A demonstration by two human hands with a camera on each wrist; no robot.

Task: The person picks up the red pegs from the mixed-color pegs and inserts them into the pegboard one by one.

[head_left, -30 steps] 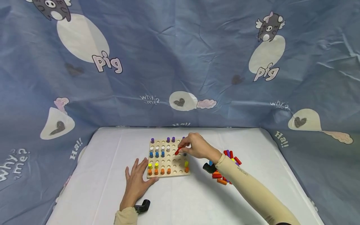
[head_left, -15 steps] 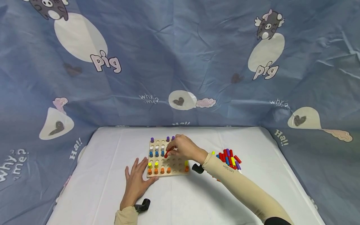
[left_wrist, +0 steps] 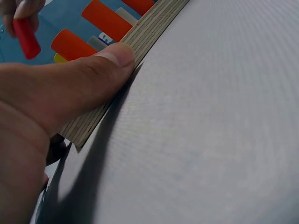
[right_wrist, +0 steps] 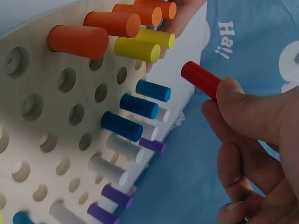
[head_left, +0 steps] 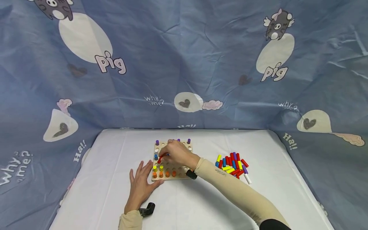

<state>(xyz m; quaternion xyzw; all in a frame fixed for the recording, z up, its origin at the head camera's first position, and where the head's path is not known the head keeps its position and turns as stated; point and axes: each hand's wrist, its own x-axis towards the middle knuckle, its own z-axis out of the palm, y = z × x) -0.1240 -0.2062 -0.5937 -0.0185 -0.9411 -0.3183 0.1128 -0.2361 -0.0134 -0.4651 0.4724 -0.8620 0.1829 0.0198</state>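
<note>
right hand (head_left: 178, 154) pinches short red wooden peg (head_left: 161, 157) over square wooden pegboard (head_left: 180, 171) | left hand (head_left: 141, 185) flat, thumb on board's near-left edge | backdrop reads "pig", "Ha!!" | white counter (head_left: 201, 204) open in front

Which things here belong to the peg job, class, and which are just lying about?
In the job:
- red peg, pinched by the right hand
- pegboard, its edge touched by the left hand
- loose pegs, lying right of the board

Lying about:
- blue pig cloth
- white table cover
</note>
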